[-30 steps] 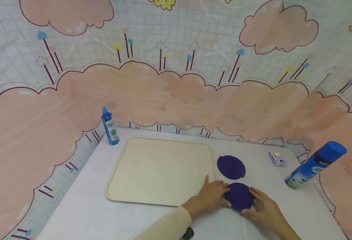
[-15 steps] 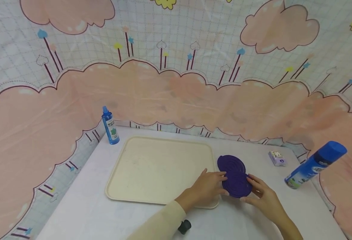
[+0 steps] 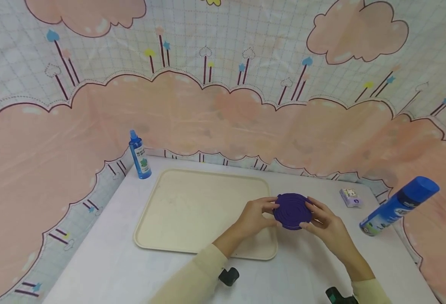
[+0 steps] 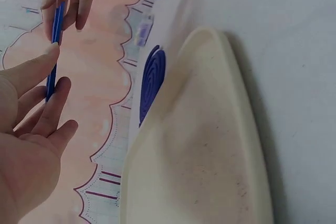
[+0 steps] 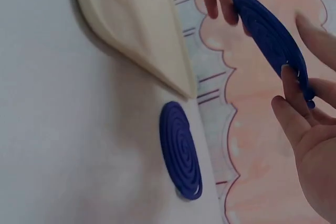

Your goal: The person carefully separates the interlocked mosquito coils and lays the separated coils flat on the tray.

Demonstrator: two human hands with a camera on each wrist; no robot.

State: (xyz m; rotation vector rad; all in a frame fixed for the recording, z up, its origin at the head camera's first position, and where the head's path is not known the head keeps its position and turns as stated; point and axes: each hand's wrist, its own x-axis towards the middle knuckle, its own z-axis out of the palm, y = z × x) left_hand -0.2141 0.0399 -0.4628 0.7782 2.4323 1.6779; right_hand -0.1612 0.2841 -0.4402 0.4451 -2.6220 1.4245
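Purple and tightly coiled, 1 disc (image 3: 293,211) is held up off the table (image 3: 101,261) by 2 hands. The left hand (image 3: 251,216) pinches its left edge between thumb and fingers, and the right hand (image 3: 328,228) pinches the opposite edge. Both grips are narrow, closed to the disc's thin rim. The other disc (image 5: 181,150) lies flat on the table beside the tray (image 3: 204,211); in the head view the raised one hides most or all of it, but both wrist views show the 2 apart. Lifting 1 disc looks done; it is not yet set down, and neither disc is on the tray. The spray bottle (image 3: 140,160), small box (image 3: 350,198) and aerosol can (image 3: 399,207) are untouched by either hand.
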